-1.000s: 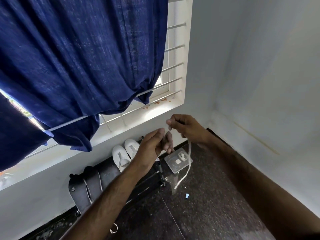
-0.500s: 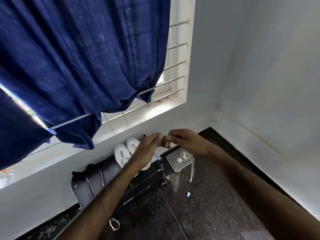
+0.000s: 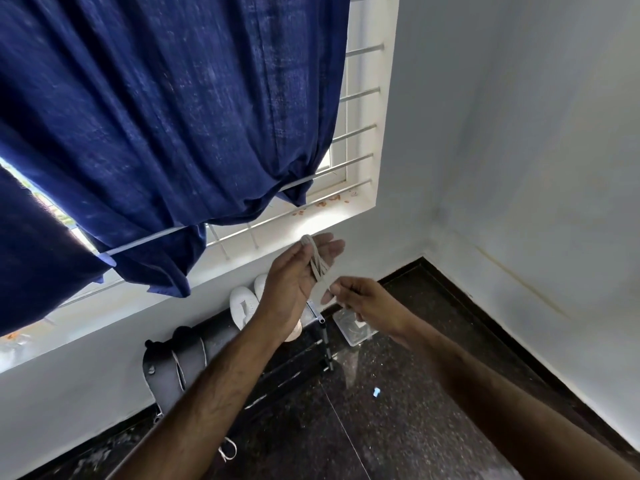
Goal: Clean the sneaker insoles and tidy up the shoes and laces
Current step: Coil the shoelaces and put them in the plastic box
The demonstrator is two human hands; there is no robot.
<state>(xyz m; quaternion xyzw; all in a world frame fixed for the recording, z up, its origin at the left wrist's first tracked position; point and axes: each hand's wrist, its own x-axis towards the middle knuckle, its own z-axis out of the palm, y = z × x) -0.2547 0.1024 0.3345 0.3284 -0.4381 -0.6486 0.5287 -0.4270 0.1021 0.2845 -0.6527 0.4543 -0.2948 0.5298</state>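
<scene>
A pale shoelace (image 3: 317, 259) is wound in several loops around the fingers of my left hand (image 3: 298, 282), which is raised with the fingers extended. My right hand (image 3: 360, 299) pinches the lace's free end just below and to the right of the left hand. Two white sneakers (image 3: 244, 304) stand side by side on a low black shoe rack (image 3: 214, 336) under the window, partly hidden behind my left wrist. Dark insoles (image 3: 169, 372) lean on the rack's left end, with a lace (image 3: 178, 368) draped across them.
A clear plastic box (image 3: 353, 330) lies on the dark speckled floor (image 3: 398, 427) right of the rack. A small blue scrap (image 3: 376, 392) and another loose lace (image 3: 227, 450) lie on the floor. A blue curtain (image 3: 166, 116) hangs over the barred window. White walls meet at the right corner.
The lace hung loose from my hands before; now it is wrapped in loops around my left fingers. My left hand rose and spread; my right hand dropped below it.
</scene>
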